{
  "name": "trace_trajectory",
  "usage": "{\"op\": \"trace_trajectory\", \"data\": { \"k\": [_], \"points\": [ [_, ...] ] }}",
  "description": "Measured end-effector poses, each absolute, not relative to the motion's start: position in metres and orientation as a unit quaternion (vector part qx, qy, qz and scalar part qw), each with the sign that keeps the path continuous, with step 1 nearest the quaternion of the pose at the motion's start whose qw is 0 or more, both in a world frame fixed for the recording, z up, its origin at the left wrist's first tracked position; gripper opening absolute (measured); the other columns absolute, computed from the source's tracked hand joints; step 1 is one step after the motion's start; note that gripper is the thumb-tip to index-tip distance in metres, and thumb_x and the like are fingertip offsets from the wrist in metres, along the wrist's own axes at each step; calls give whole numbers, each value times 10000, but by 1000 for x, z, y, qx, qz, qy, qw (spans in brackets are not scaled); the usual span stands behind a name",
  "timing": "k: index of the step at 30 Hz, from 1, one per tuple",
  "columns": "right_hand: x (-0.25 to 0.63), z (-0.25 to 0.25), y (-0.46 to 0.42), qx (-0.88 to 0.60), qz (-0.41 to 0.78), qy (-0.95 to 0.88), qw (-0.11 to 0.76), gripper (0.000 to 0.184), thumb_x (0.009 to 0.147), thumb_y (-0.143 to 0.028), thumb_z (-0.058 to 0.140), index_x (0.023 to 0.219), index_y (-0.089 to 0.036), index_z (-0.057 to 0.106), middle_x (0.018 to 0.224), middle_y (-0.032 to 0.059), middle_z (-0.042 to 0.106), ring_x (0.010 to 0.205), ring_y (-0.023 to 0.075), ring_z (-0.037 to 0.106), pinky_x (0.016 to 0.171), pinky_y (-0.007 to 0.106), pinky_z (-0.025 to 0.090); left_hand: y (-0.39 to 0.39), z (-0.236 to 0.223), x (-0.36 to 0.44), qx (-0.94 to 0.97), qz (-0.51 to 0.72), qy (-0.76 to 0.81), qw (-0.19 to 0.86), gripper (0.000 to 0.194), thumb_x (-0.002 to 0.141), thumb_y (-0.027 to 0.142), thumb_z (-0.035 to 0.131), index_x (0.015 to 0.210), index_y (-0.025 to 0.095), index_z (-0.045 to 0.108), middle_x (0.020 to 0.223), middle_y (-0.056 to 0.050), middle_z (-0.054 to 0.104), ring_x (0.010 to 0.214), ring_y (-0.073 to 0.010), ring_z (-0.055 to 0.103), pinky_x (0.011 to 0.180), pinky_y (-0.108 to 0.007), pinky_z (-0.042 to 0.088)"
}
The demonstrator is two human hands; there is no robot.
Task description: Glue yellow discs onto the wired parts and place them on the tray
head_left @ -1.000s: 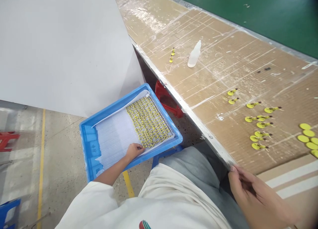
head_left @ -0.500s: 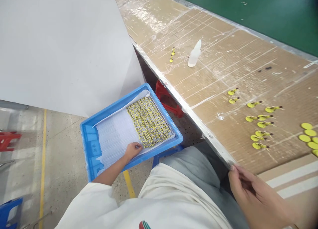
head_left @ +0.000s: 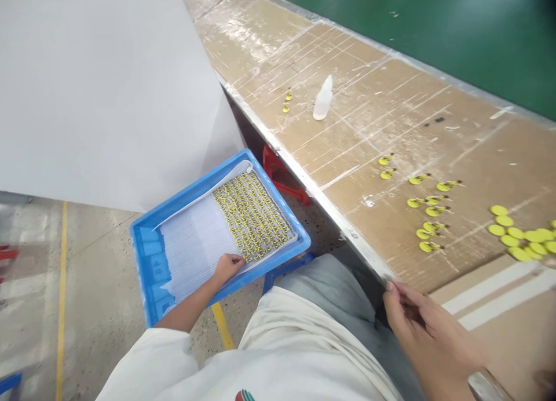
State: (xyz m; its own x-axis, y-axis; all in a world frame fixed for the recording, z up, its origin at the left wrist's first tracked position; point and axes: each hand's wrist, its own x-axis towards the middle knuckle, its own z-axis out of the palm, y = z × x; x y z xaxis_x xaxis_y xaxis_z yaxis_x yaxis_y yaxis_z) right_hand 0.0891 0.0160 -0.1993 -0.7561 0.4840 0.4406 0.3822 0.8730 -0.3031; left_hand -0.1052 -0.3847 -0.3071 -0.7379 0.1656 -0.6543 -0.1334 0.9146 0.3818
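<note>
Tons of little yellow pieces (head_left: pixel 254 215), lined up in rows on a white sheet (head_left: pixel 195 239) in a blue tray (head_left: pixel 147 244). Left hand (head_left: pixel 229 268) right at the rows' near corner, fingertips pinched together, can't tell if on a piece. Right hand (head_left: pixel 428 325) at the table (head_left: pixel 339 146) edge, fingers curled to thumb, can't tell if gripping anything. On top: figures (head_left: pixel 449 186) on yellow bases, flat yellow discs (head_left: pixel 515 233), whitish bottle (head_left: pixel 322 99) farther off.
</note>
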Motion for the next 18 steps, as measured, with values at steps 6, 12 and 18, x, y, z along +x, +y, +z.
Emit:
{"op": "trace_trajectory", "data": {
  "k": [6, 12, 18],
  "points": [
    [80, -184, 9, -178, 129, -928, 300, 60, 856, -212, 713, 899, -171, 722, 704, 4, 743, 566, 101, 667, 617, 189, 512, -368, -287, -117, 32, 231, 943, 239, 231, 820, 376, 591, 725, 207, 716, 645, -6, 704, 647, -207, 668, 643, -296, 489],
    [78, -173, 7, -310, 288, -855, 300, 141, 898, -308, 653, 937, -188, 716, 701, 11, 722, 539, 112, 636, 571, 215, 529, -322, -254, -135, 93, 312, 940, 101, 320, 811, 489, 566, 817, 192, 684, 720, -34, 686, 637, -192, 618, 650, -308, 507],
    [62, -158, 37, -429, 295, -802, 293, 386, 845, -481, 682, 1074, -171, 669, 701, 13, 678, 559, 149, 607, 619, 289, 530, -231, -197, -127, 327, 454, 828, -5, 96, 851, 212, 633, 917, 199, 701, 858, -33, 670, 697, -147, 607, 632, -270, 507]
  ]
}}
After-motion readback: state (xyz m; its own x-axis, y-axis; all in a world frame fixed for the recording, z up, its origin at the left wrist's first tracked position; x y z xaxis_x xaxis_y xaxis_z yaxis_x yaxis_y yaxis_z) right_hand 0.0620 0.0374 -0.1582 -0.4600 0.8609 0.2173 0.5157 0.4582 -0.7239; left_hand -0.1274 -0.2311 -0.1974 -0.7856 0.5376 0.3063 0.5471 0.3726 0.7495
